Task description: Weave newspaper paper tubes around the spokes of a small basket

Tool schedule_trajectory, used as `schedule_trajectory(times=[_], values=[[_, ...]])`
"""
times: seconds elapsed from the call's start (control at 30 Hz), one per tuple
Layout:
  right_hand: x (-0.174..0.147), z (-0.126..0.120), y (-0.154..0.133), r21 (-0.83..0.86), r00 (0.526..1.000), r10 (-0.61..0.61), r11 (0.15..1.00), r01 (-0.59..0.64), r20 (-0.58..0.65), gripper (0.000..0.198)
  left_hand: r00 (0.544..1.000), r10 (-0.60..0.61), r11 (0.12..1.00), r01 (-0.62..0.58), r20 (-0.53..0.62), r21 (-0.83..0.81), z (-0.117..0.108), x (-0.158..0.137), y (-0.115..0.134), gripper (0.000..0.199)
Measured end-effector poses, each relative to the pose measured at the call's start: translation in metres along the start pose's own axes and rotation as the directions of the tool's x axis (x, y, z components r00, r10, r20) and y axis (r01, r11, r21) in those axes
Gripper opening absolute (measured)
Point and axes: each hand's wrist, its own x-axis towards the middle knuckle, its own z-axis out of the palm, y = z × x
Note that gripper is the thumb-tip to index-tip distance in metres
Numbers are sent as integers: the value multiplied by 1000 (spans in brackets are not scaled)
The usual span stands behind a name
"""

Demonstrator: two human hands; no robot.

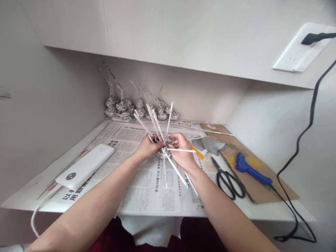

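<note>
A white power bank (85, 167) is seen left of the fingers, lying on newspaper (141, 187). The left hand (149, 147) is closed on the woven paper piece (161, 153), its thumb laid at the upper edge. The piece is held between both sets of fingertips, above the newspaper; paper strands (176, 169) are splayed outward from it. It is judged very light and dry, springy in the weave, with strands fairly stiff but easily creased. Hold is best taken low around the woven body, and each strand close to its base, without squeezing. The fingers of the right hand (181, 145) are pinched together at a strand's base. Right of them, scissors (229, 180) and a blue glue gun (252, 170) are noted.
</note>
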Motion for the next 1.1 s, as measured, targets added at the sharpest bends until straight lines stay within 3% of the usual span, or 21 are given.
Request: schedule_trajectory(times=[0.13, 0.33, 0.47, 0.57, 0.67, 0.8, 0.93, 1.1], values=[[1, -3, -2, -95, 999, -14, 995, 16, 28, 18, 999, -9, 999, 7, -50, -38, 2, -1, 1, 19], [1, -7, -3, -249, 999, -11, 968, 20, 36, 23, 991, 34, 999, -32, -127, 22, 5, 0, -2, 15], [0, -7, 1, -284, 998, 63, 957, -55, 20, 16, 977, 19, 999, -10, -210, 45, 3, 4, -4, 14], [1, -4, 8, -186, 976, 214, 959, -216, -28, 17, 973, 57, 997, -44, -225, 59, 3, 5, -2, 13], [4, 0, 14, 85, 935, 356, 931, -355, 10, 22, 978, 107, 993, -97, -180, 67, 4, 3, 0, 13], [8, 2, 13, 381, 911, 407, 833, -401, 68, 26, 987, 128, 989, -120, -100, 84, 6, 0, 0, 13], [9, 2, 14, 413, 888, 456, 798, -438, 61, 28, 989, 145, 986, -142, -27, 88, 8, -1, -3, 15], [7, 2, 20, 253, 878, 475, 844, -472, 55, 28, 985, 174, 982, -172, -21, 74, 10, -2, -1, 13]])
